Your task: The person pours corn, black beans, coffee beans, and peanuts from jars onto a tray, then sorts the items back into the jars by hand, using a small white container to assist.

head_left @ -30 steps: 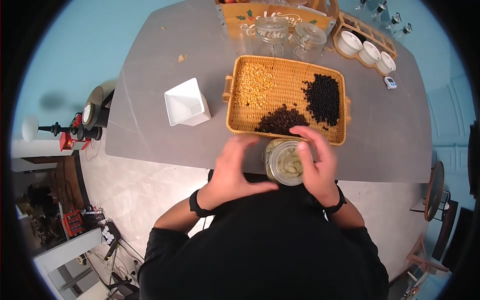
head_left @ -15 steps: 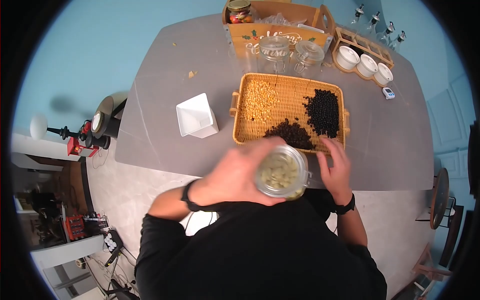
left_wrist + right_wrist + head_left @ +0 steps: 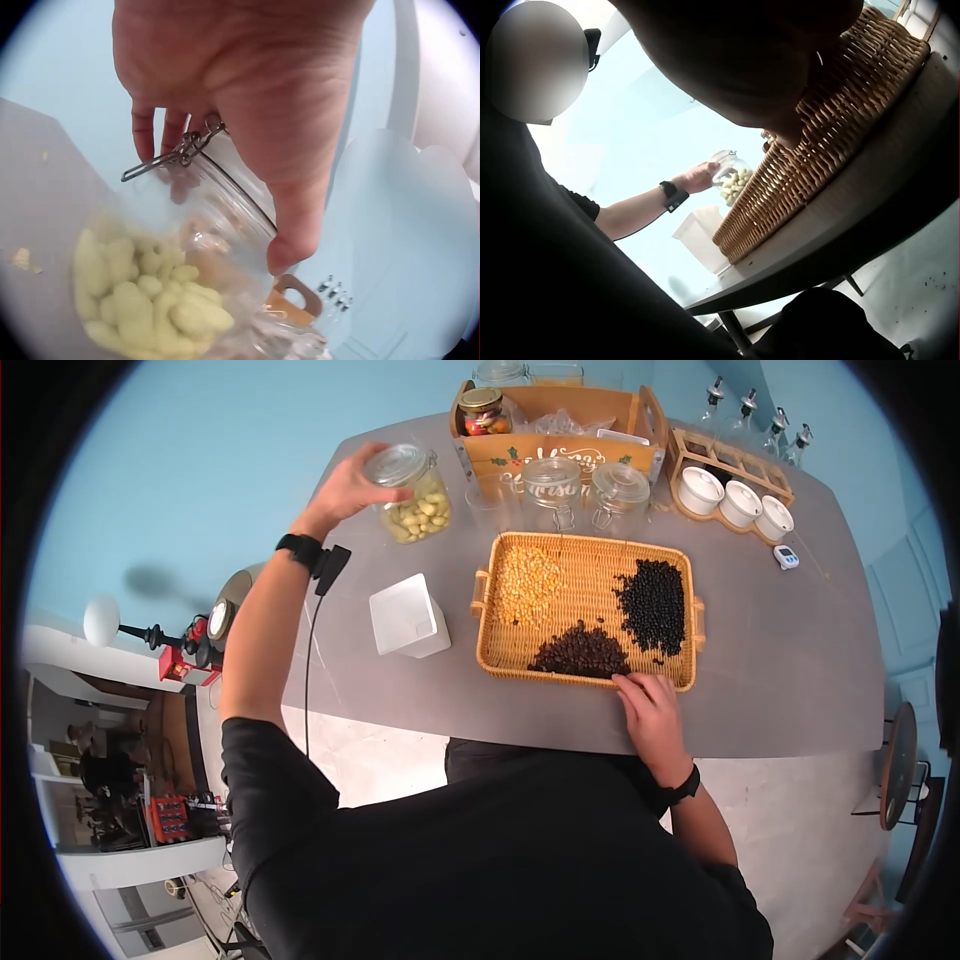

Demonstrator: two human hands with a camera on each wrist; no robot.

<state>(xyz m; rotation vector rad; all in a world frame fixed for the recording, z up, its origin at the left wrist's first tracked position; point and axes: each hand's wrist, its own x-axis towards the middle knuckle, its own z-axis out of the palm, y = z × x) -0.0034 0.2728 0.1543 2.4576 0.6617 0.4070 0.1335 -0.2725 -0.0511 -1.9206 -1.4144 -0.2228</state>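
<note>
High at the left of the head view, my left hand [image 3: 352,488] grips a clip-top glass jar [image 3: 418,512] near its lid. Pale green, bean-shaped pieces [image 3: 142,292] fill its lower part, and the metal clasp [image 3: 180,154] shows beside the fingers in the left wrist view. My right hand [image 3: 655,725] rests with loosely bent fingers at the near rim of the wicker tray [image 3: 590,560]. Close by its fingertips lie dark brown beans [image 3: 582,652]. The tray also bears yellow corn kernels [image 3: 527,585] and black beans [image 3: 653,605].
A white square container [image 3: 410,618] stands left of the tray. Behind the tray are glass jars [image 3: 552,490] and a wooden crate [image 3: 560,455]. White lidded pots [image 3: 741,503], glass bottles [image 3: 745,422] and a small timer [image 3: 786,557] are at the back right.
My left hand has taken the jar from the table's near edge and carried it forward and left, past the white container. My right hand has let go of the jar and moved to the tray's near rim.
</note>
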